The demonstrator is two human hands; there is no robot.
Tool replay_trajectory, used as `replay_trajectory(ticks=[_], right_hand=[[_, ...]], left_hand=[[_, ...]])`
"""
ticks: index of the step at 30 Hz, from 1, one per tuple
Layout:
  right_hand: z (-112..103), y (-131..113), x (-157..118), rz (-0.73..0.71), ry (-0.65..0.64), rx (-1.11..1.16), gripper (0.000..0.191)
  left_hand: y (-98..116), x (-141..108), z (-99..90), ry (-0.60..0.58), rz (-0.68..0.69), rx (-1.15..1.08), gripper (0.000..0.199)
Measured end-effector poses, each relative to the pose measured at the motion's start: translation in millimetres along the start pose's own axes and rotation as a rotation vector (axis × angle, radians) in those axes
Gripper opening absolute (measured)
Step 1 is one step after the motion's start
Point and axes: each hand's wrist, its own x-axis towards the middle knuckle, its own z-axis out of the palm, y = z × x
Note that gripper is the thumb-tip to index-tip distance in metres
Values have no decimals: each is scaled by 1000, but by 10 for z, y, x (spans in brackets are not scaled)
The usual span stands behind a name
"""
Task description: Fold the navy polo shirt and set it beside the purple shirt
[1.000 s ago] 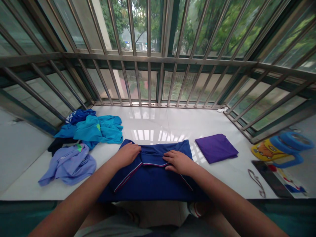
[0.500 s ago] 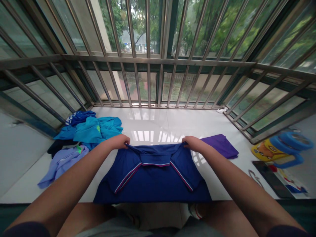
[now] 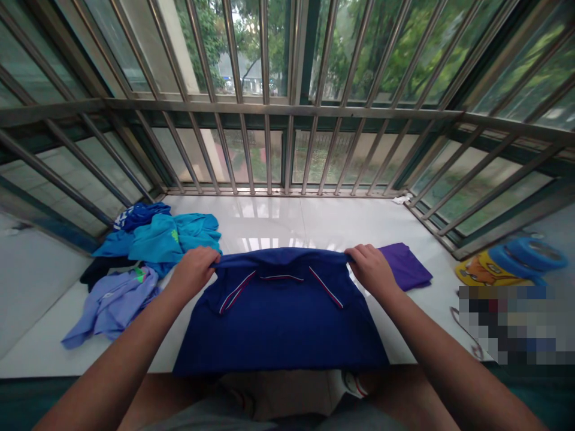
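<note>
A navy blue shirt [image 3: 283, 326] with red-and-white trim on its collar and sleeves lies across the white ledge, its near part reaching the front edge. My left hand [image 3: 196, 269] is closed on the far left corner of the shirt, fingers pinching the fabric. At the far right corner, my right hand [image 3: 369, 263] grips the same shirt in a similar way. The far edge is stretched between both hands and looks slightly raised. Both sleeves are folded inward on top of the body.
A loose heap of clothes, with a turquoise garment [image 3: 175, 236] and a lavender one [image 3: 110, 302], lies at the left. A folded purple cloth [image 3: 406, 266] sits right of my right hand. Beyond it stands a blue-and-yellow jug [image 3: 507, 260]. Metal window bars [image 3: 287, 109] enclose the ledge [image 3: 278, 218].
Both hands have moved outward, pulling the shirt's far edge wider and a bit farther from me. The collar trim now shows as a thinner line, and the fabric lies smoother.
</note>
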Motion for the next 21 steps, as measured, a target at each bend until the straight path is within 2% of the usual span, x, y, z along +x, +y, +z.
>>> replay_trajectory(ticks=[2, 5, 8, 10, 12, 13, 15, 18, 21], right_hand=[[73, -63, -477, -85, 36, 25, 26], [222, -180, -1109, -161, -52, 98, 35], [239, -266, -1418, -146, -196, 204, 50], [143, -294, -1414, -113, -280, 243, 51], [9, -319, -1288, -96, -324, 237, 33], [-51, -341, -1197, -92, -312, 221, 23], [-121, -409, -996, -91, -229, 189, 23], [-57, -564, -730, -97, -78, 164, 27], [149, -700, -585, -39, -45, 102, 34]], left_hand=[[107, -543, 123, -18, 48, -47, 25], [283, -1259, 324, -147, 42, -155, 30], [407, -1620, 376, -251, -24, -230, 31], [444, -1644, 307, -284, -66, -251, 31], [464, -1536, 204, -288, -98, -257, 27], [477, -1449, 158, -266, -117, -254, 26], [519, -1238, 103, -165, -156, -234, 28], [595, -918, 133, -36, -216, -156, 38], [596, -706, 240, -85, -372, -30, 44]])
